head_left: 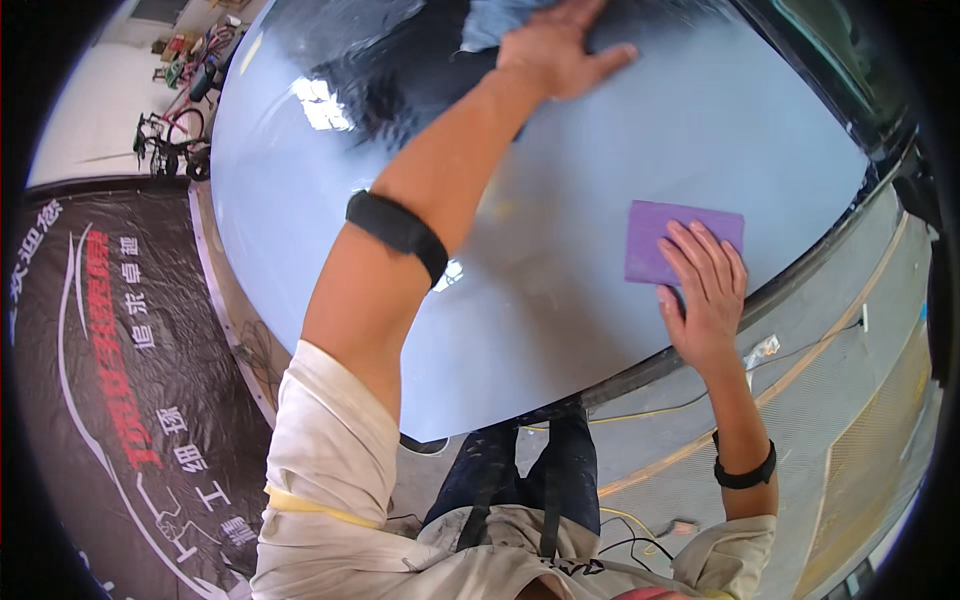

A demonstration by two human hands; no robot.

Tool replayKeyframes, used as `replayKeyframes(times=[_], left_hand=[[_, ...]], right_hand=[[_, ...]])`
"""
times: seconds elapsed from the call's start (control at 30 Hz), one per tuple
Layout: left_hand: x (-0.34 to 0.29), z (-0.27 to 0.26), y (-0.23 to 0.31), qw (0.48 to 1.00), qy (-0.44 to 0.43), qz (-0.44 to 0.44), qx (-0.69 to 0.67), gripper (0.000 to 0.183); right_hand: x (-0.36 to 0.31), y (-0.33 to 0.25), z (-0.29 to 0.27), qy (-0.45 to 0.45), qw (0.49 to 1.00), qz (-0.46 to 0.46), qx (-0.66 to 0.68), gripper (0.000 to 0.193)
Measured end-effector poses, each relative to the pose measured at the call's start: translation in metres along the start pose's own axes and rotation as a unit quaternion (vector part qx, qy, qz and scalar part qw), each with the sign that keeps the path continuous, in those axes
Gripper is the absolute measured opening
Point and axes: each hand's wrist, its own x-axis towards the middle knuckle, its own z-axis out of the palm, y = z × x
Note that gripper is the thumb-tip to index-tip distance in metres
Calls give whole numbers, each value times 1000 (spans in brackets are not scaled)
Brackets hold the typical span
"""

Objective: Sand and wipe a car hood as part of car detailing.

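On the panel (585,255), right hand (710,292) lies flat over purple pad (648,240); left grip (556,62), cropped, unclear.

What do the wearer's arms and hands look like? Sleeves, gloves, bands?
No gloves on the left hand or right hand. Off-white sleeves, the left one with a yellow strip. One black band on the left arm, another on the right.

Panel (540,310) is pale blue-grey with blackish patch (420,75), pad (650,240) purple, cloth (490,22) light blue, armbands (395,224) black, shirt (330,440) off-white with yellow trim (320,506), trousers (490,465) dark blue, banner (50,400) dark brown with red and white lettering (118,370).
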Motion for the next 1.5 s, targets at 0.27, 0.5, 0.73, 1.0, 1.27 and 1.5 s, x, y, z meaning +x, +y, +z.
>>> replayKeyframes(times=[0.27, 0.5, 0.73, 1.0, 1.27, 1.5], left_hand=[[-36, 40, 22, 979, 125, 112, 116, 88], [-257, 15, 77, 986, -122, 114, -10, 79], [-425, -2, -2, 981, -11, -179, 77, 78], [-580, 9, -25, 914, 128, -383, -35, 77], [-609, 8, -41, 913, 181, -334, -146, 78], [-783, 81, -62, 805, 228, -483, -257, 70]], right_hand=[[-8, 17, 5, 126, 989, -28, 68, 13], [10, 22, -27, 183, 874, 285, 348, 16], [172, -18, 1, 37, 969, -97, 224, 63], [376, -10, 126, 89, 953, -56, -286, 60], [309, -96, 89, -93, 972, -211, -47, 42], [367, -51, 80, -171, 980, -104, -8, 88]])
